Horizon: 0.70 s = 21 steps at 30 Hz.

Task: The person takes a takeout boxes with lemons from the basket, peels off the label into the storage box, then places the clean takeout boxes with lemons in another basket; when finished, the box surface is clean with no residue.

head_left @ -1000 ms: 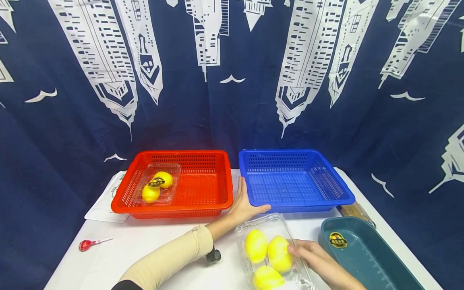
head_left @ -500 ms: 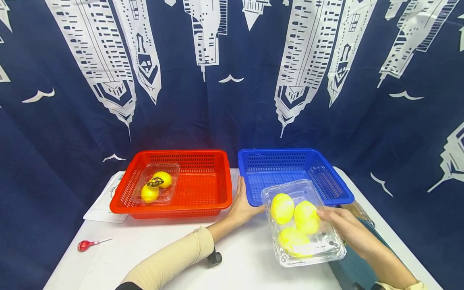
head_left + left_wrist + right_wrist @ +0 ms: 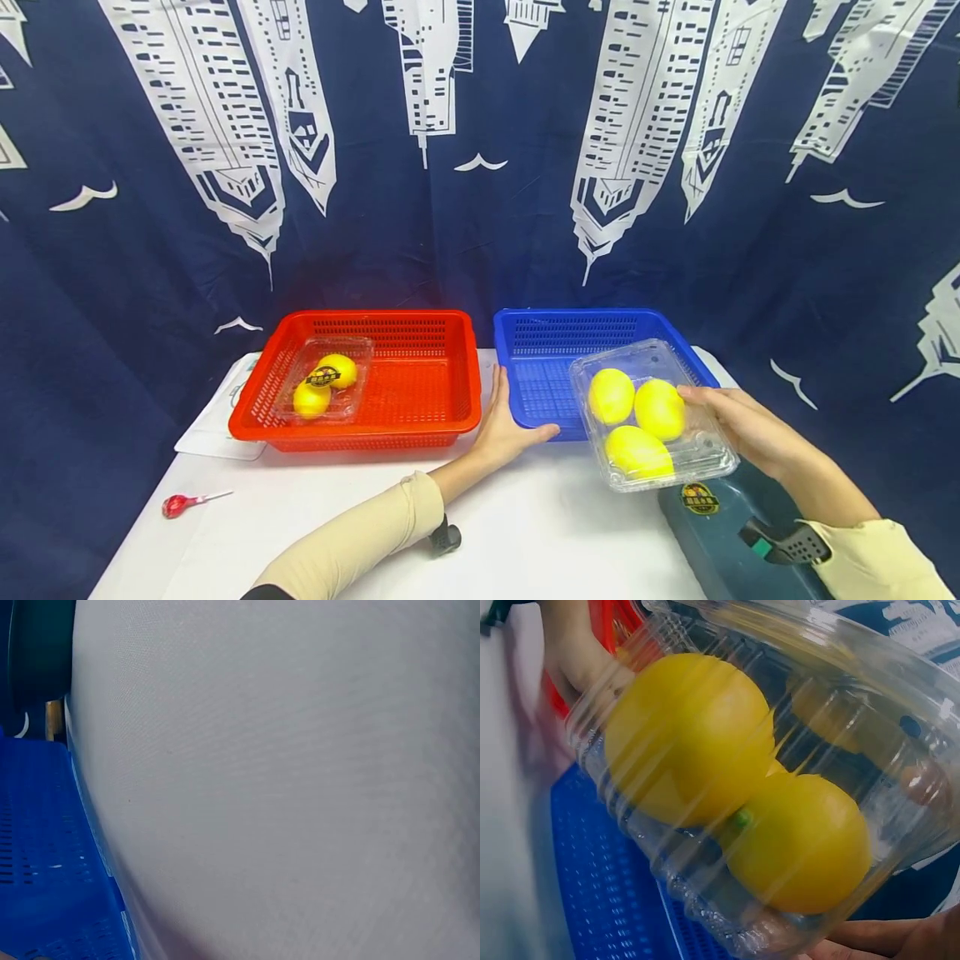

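Lemons (image 3: 637, 417), three, sit in a clear box (image 3: 697, 454) that the right hand (image 3: 746, 425) grips above the blue basket's (image 3: 540, 333) right edge. Left hand (image 3: 506, 425) rests flat against that basket's left front corner. Left of it, a red basket (image 3: 420, 400); its lemon label (image 3: 324, 377) is unreadable.
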{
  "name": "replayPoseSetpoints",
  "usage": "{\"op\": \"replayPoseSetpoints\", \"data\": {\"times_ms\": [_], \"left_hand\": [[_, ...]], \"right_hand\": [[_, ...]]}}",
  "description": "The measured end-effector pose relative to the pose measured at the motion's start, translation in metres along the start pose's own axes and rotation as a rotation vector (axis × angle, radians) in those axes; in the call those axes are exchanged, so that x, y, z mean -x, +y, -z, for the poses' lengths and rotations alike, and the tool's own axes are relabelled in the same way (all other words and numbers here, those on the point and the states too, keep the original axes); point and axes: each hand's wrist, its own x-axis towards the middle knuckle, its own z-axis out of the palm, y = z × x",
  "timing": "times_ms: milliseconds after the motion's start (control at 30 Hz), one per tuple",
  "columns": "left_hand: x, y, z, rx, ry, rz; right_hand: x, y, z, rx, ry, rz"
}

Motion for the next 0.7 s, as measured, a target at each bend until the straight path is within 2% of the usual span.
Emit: {"op": "replayPoseSetpoints", "data": {"times_ms": [167, 267, 500, 700], "left_hand": [[0.000, -0.001, 0.001, -0.005, -0.006, 0.008], [-0.001, 0.000, 0.002, -0.004, 0.003, 0.012], [-0.001, 0.003, 0.000, 0.016, -0.001, 0.010], [0.002, 0.001, 0.000, 0.036, 0.005, 0.024]], "right_hand": [[-0.017, -0.008, 0.020, 0.125, 0.087, -0.062], [-0.030, -0.015, 0.032, 0.194, 0.110, -0.087], [-0.062, -0.020, 0.059, 0.179, 0.085, -0.099], [-0.092, -0.003, 0.066, 0.195, 0.173, -0.122]]}}
